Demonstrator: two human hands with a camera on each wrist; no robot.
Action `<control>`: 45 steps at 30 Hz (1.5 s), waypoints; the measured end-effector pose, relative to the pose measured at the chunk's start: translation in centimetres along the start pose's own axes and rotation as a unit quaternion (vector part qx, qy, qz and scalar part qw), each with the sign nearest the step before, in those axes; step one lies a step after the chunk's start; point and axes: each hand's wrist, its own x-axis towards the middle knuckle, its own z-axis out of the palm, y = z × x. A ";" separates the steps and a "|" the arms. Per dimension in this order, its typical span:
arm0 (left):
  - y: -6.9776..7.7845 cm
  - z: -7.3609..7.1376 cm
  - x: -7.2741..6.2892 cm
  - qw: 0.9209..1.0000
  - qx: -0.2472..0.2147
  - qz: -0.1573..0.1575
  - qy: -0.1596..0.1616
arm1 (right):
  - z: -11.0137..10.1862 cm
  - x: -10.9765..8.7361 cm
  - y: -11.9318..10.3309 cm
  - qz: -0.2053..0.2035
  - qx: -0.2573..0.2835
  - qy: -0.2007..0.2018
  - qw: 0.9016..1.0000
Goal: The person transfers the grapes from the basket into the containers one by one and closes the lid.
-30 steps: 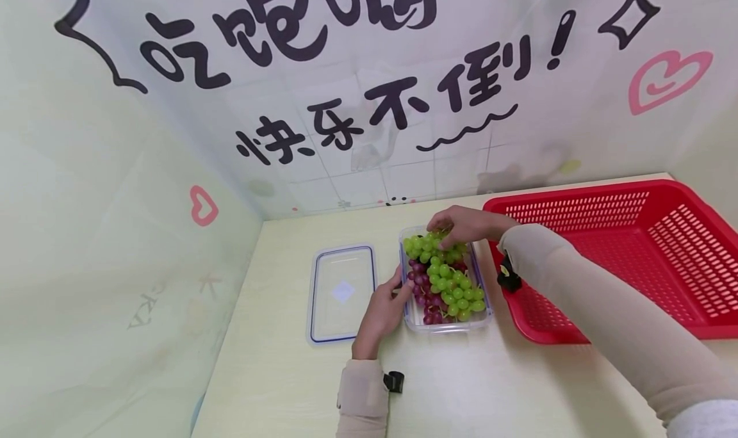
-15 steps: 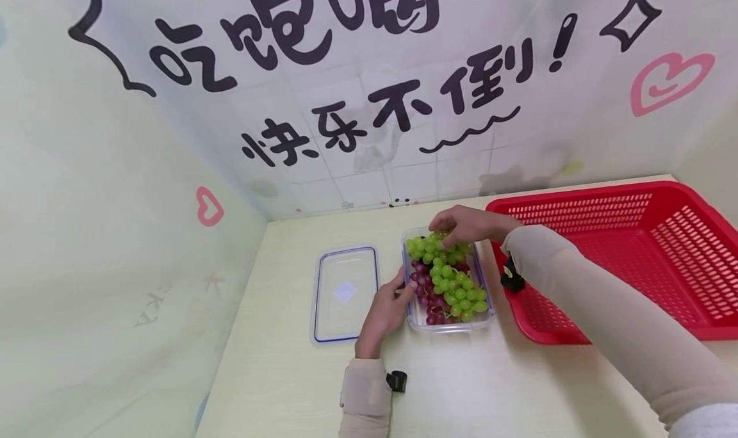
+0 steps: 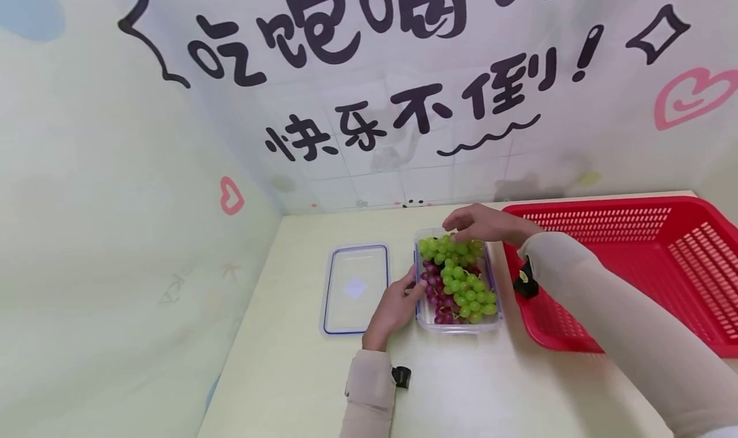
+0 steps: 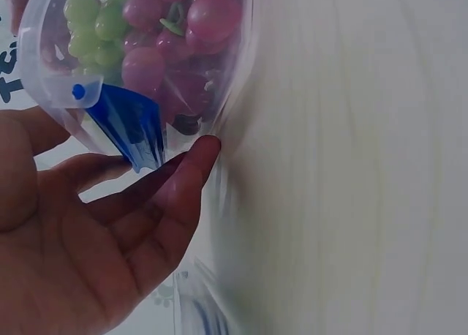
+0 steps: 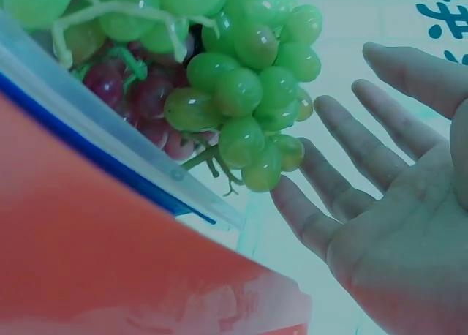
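Observation:
A clear plastic food container (image 3: 458,328) with blue-edged latches stands on the table, filled with bunches of green grapes (image 3: 469,294) and purple-red grapes (image 3: 435,285). The green bunches lie mostly on top. My left hand (image 3: 394,307) holds the container's left side, with the thumb at the rim and fingertips on the outer wall beside a blue latch flap (image 4: 131,126). Over the far end hovers my right hand (image 3: 481,223). In the right wrist view its fingers (image 5: 365,152) are straight and spread, close beside the green grapes, gripping nothing.
To the left lies the container's clear lid (image 3: 357,265) with a blue seal, flat on the table (image 3: 282,374). A large red plastic basket (image 3: 623,252) stands close on the right, under the right forearm. A printed backdrop (image 3: 369,188) rises behind the table.
The head view has turned slightly, so everything sits further right. My right hand's fingers have eased up a little off the green grapes. The left hand keeps its place on the container.

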 end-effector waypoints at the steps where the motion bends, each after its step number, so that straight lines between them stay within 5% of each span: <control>1: 0.0 0.0 0.1 1.000 0.004 0.000 -0.003 | 0.0 -0.3 0.1 0.001 0.003 0.007 1.000; 12: 0.8 -0.1 0.5 0.999 0.023 -0.026 -0.007 | 0.5 -1.1 0.2 0.035 0.036 0.074 0.996; 18: 1.8 -0.3 1.3 0.999 0.032 -0.017 -0.010 | 1.4 -1.9 -0.9 0.042 0.074 0.151 0.985; 25: 1.9 -3.1 0.7 0.998 0.054 -0.020 0.033 | 4.4 -1.0 -3.3 0.004 0.037 0.244 0.969; 35: 0.0 -9.1 0.1 0.989 0.072 -0.044 0.122 | 9.6 0.9 -6.1 0.007 0.151 0.177 0.973; 45: -3.2 -11.4 -1.3 0.978 0.086 -0.052 0.185 | 14.2 2.7 -6.6 0.109 0.252 0.105 0.956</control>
